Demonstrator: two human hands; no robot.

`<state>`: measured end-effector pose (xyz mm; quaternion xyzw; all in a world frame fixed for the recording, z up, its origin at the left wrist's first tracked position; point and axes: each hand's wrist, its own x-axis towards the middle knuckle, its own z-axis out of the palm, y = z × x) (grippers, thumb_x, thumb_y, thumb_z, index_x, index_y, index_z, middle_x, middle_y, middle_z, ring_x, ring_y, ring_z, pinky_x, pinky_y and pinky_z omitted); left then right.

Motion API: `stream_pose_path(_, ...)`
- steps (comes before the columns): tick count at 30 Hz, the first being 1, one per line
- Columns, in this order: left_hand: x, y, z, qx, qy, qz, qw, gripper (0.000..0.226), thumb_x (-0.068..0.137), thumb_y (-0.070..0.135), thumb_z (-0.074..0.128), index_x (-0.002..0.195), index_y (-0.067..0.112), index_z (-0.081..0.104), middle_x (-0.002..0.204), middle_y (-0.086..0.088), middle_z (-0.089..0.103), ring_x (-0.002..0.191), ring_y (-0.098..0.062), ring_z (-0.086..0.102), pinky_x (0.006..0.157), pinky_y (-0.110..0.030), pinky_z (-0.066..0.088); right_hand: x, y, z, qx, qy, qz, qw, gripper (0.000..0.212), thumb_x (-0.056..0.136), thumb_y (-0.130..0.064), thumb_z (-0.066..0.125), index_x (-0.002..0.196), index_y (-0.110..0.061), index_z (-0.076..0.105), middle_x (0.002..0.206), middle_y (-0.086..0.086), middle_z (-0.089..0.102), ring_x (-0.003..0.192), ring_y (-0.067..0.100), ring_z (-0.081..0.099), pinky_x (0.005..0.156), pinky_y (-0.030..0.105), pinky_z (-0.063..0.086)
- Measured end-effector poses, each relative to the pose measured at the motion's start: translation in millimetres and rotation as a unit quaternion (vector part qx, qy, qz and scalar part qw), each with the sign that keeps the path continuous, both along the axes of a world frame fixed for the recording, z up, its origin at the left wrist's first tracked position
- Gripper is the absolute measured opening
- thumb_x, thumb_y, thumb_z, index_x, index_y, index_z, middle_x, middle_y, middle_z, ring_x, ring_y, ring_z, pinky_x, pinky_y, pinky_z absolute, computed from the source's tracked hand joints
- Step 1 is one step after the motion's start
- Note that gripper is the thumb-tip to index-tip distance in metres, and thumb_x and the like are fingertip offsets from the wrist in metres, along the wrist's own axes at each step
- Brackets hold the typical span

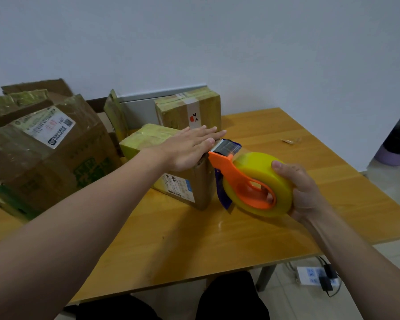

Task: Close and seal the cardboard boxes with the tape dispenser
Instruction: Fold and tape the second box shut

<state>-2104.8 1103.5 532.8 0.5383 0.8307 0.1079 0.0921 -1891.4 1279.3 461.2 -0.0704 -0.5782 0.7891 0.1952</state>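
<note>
A small cardboard box point(183, 188) with yellowish tape on its top stands in the middle of the wooden table point(217, 239). My left hand point(189, 146) lies flat on the box's top, fingers straight, near its right edge. My right hand point(303, 190) grips the orange tape dispenser point(243, 179) around its yellow tape roll. The dispenser's blade end touches the box's top right edge, just beside my left fingertips.
A big open cardboard box point(42, 151) stands at the left. Another taped box point(189, 109) sits behind, by the wall. A scrap of tape point(290, 140) lies at the far right of the table. A power strip point(314, 276) lies on the floor under the right edge.
</note>
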Motion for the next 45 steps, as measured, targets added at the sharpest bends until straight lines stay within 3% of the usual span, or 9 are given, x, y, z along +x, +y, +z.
stream_pose_path(3,-1,0,0,-0.003,0.002,0.001,1.000,0.050,0.112,0.046,0.009,0.161,0.046,0.018,0.172,0.014,0.011,0.158,-0.005,-0.001,0.129,-0.042,-0.004,0,-18,-2,-0.015,0.003,0.024,1.000,0.048,0.055,-0.052,0.092,0.062,-0.007,0.075,0.048,0.010,0.062,0.037,0.017,0.059,0.040,0.022,0.050)
stream_pose_path(5,-1,1,1,-0.018,0.017,0.003,1.000,0.050,0.112,0.046,0.010,0.162,0.046,0.014,0.172,0.015,0.008,0.158,-0.006,-0.003,0.129,-0.042,-0.005,-4,10,3,-0.100,0.059,0.035,0.993,0.049,0.065,-0.055,0.083,0.067,-0.007,0.075,0.049,0.012,0.061,0.049,0.024,0.063,0.061,0.029,0.058)
stream_pose_path(8,2,0,3,-0.028,0.026,0.012,0.999,0.050,0.112,0.046,0.011,0.162,0.046,0.013,0.172,0.014,0.008,0.158,-0.007,-0.003,0.128,-0.039,-0.007,22,106,15,-0.135,0.116,-0.178,0.968,0.045,0.102,-0.034,0.051,0.106,0.009,0.064,0.083,0.026,0.062,0.085,0.039,0.069,0.100,0.056,0.048)
stream_pose_path(11,5,1,6,-0.036,0.024,0.013,0.999,0.050,0.112,0.045,0.012,0.162,0.046,0.013,0.172,0.012,0.009,0.158,-0.007,-0.002,0.127,-0.038,-0.007,30,133,75,-0.102,0.187,-0.163,0.963,0.050,0.113,-0.035,0.029,0.095,-0.005,0.065,0.072,0.010,0.067,0.068,0.025,0.069,0.077,0.039,0.057)
stream_pose_path(13,6,1,8,-0.042,0.026,0.014,0.999,0.050,0.112,0.046,0.012,0.162,0.046,0.012,0.172,0.012,0.008,0.158,-0.007,-0.003,0.127,-0.038,-0.007,25,105,121,-0.041,0.136,-0.105,0.984,0.035,0.105,-0.037,0.044,0.088,-0.017,0.065,0.062,-0.005,0.064,0.052,0.013,0.060,0.060,0.027,0.051)
stream_pose_path(19,15,4,13,-0.070,0.050,0.026,0.996,0.054,0.110,0.053,0.012,0.163,0.045,0.007,0.173,0.009,0.003,0.159,-0.012,-0.007,0.128,-0.046,-0.007,0,34,102,-0.010,0.028,-0.131,0.991,0.021,0.096,-0.035,0.061,0.094,-0.015,0.069,0.065,-0.003,0.065,0.046,0.012,0.056,0.045,0.026,0.045)
stream_pose_path(29,46,35,17,-0.167,0.105,0.162,0.967,0.068,0.109,0.032,0.029,0.165,0.018,-0.007,0.172,-0.011,-0.012,0.159,-0.031,-0.011,0.128,-0.055,0.003,-20,-11,76,0.064,-0.119,-0.228,0.964,0.043,0.086,-0.046,0.076,0.074,-0.005,0.073,0.060,0.013,0.069,0.049,0.023,0.063,0.055,0.031,0.053)
stream_pose_path(37,48,48,6,-0.074,0.086,0.229,0.967,0.052,0.104,0.035,0.045,0.152,0.018,0.036,0.159,-0.015,0.036,0.149,-0.040,0.026,0.123,-0.065,0.010,-25,-27,55,0.046,-0.144,-0.248,0.957,0.050,0.084,-0.055,0.076,0.073,-0.006,0.075,0.067,0.017,0.073,0.057,0.027,0.067,0.062,0.038,0.056)
stream_pose_path(45,38,24,18,-0.088,0.047,0.143,0.985,0.075,0.102,0.042,0.047,0.165,0.028,0.010,0.173,-0.012,0.001,0.158,-0.034,-0.011,0.125,-0.061,-0.005,-31,-44,55,0.011,-0.140,-0.214,0.967,0.045,0.090,-0.052,0.070,0.087,-0.008,0.078,0.076,0.013,0.077,0.062,0.023,0.071,0.060,0.035,0.059)
